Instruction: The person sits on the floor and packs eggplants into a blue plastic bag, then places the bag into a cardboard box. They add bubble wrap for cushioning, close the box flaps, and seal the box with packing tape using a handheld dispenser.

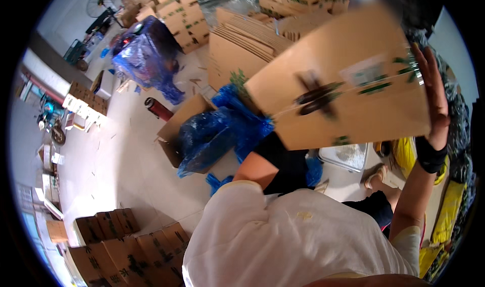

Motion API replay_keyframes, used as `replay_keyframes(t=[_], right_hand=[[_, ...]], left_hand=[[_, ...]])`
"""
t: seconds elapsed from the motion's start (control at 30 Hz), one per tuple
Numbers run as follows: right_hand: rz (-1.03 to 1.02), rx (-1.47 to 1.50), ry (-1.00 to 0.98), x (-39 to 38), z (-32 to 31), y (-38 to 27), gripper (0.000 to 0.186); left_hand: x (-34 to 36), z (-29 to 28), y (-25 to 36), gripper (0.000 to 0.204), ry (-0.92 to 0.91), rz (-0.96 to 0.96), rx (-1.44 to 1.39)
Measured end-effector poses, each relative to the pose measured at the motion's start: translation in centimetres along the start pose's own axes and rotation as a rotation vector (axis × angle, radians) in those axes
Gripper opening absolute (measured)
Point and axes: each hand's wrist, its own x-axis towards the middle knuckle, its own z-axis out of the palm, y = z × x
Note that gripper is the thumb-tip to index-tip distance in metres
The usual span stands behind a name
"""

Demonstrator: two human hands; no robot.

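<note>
A taped cardboard box [323,75] is held up in front of me, tilted, with green and dark marks on its facing side. My right hand [435,97] presses against the box's right side, fingers stretched along it; a black band wraps that wrist. My left forearm [256,170] goes in under the box, which hides my left hand. Below the box's left corner, an open carton [184,113] sits on the floor with blue plastic film [209,135] spilling out of it.
Flattened cardboard sheets [235,49] stand beyond the open carton. A red flask [157,109] is on the floor to its left. Stacked cartons [126,251] stand at lower left, and a stack wrapped in blue film [146,57] farther off. Yellow packages [449,211] line the right.
</note>
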Motion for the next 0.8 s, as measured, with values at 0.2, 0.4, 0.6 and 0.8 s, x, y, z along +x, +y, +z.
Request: replay_keyframes(t=[0.2,0.4,0.6,0.8], right_hand=[[-0.421,-0.334,-0.389,-0.9,13.9,-5.2,0.089],[-0.305,0.061,-0.62,-1.5,25.3,-4.9,0.07],[-0.368,0.159,-0.779,-2.0,33.9,-6.3,0.065],[-0.577,0.06,-0.623,0.0,36.5,-9.6,0.075]], left_hand=[[-12.8,-3.1,5.7,0.052,0.061,0.219,-0.025],[-23.0,-5.4,9.1,0.051,0.092,0.514,-0.148],[-30.2,-8.2,10.7,0.05,0.098,0.764,-0.268],[-33.5,-10.0,12.3,0.048,0.027,0.871,-0.357]])
